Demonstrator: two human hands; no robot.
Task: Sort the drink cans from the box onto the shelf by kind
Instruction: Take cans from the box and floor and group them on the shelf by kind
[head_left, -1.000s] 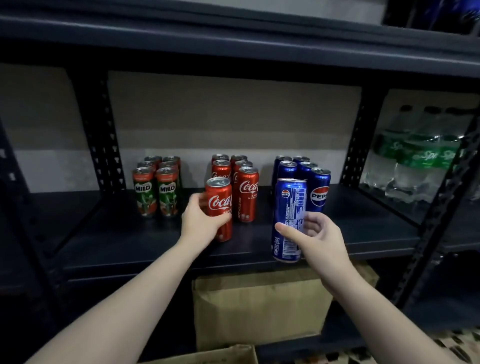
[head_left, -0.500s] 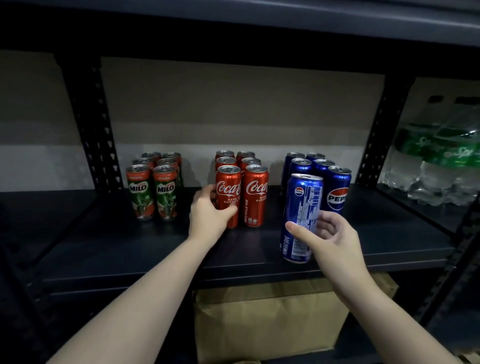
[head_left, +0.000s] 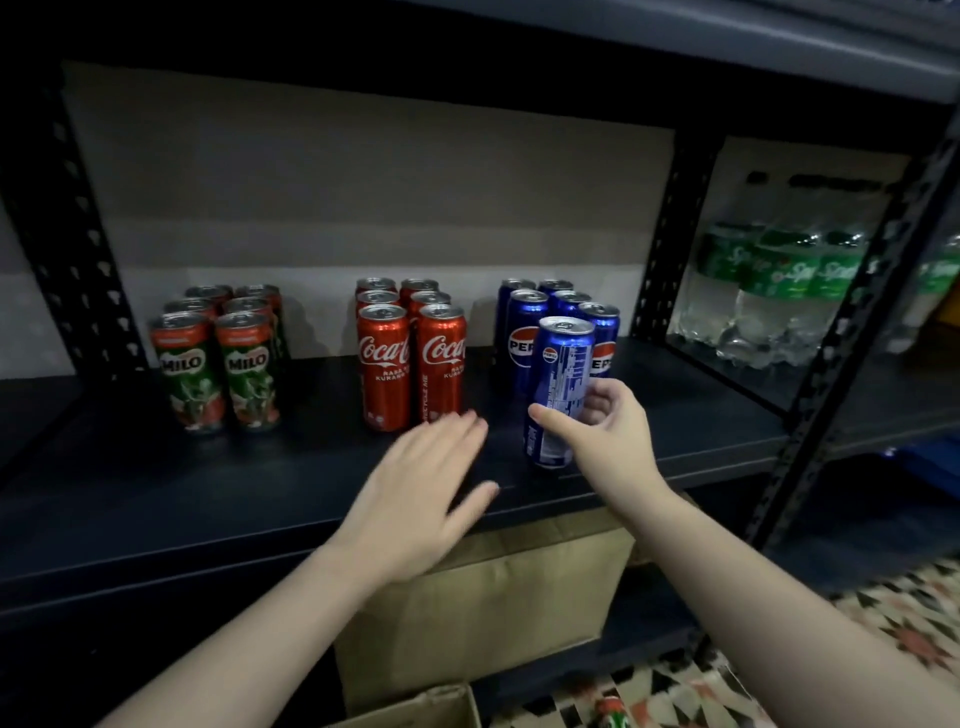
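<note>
While its long axis stands nearly upright, top leaning slightly right and ring-pull end up, the blue Pepsi can (head_left: 558, 392) is gripped low on its body by the right hand (head_left: 605, 434), thumb in front, fingers curled behind; its base sits at or just above the dark shelf board (head_left: 208, 493), directly before the Pepsi group (head_left: 558, 322). Slim glossy metal cylinder, printed text panel facing the viewer. The left hand (head_left: 421, 493) hovers over the shelf edge, fingers straight and spread, holding nothing, motion-blurred. Coca-Cola cans (head_left: 410, 353): red, two columns, upright, centre. Milo cans (head_left: 223, 358): green, upright, left. Clear plastic bottles (head_left: 769, 296), green labels, right bay. Brown cardboard box (head_left: 483, 608) beneath, matte.
</note>
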